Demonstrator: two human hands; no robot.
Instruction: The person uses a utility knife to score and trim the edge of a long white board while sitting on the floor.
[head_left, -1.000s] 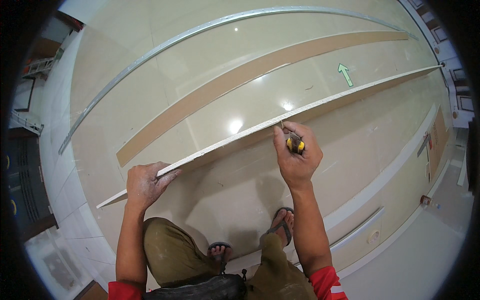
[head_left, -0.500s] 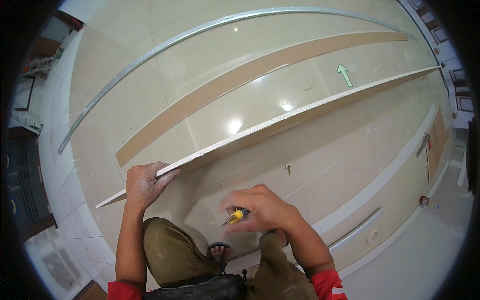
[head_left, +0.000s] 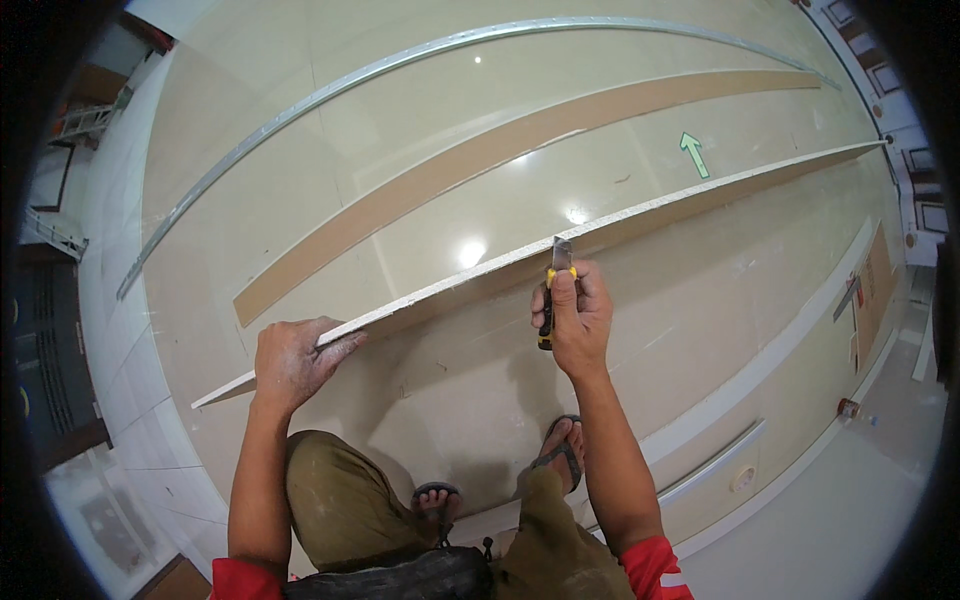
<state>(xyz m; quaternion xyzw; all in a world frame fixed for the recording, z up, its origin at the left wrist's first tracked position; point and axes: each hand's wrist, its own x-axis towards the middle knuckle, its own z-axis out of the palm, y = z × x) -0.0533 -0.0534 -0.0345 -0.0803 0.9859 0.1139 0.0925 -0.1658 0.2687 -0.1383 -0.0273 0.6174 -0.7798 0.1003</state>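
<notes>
A long strip of drywall stands on its edge, running from the lower left to the far right with its rough white edge facing up. Near its left end, my left hand, dusted white, grips the top edge. My right hand is closed around a yellow and black utility knife. Its blade points away from me, with the tip at the strip's top edge around mid-length.
Beyond the strip, a flat brown strip and a long metal channel lie on the shiny floor, near a green arrow marker. To the right are a metal piece, a tape roll and brown cardboard.
My right hand has moved away from my body and right, bringing the utility knife from near my knees up to the strip's edge. My left hand keeps its grip.
</notes>
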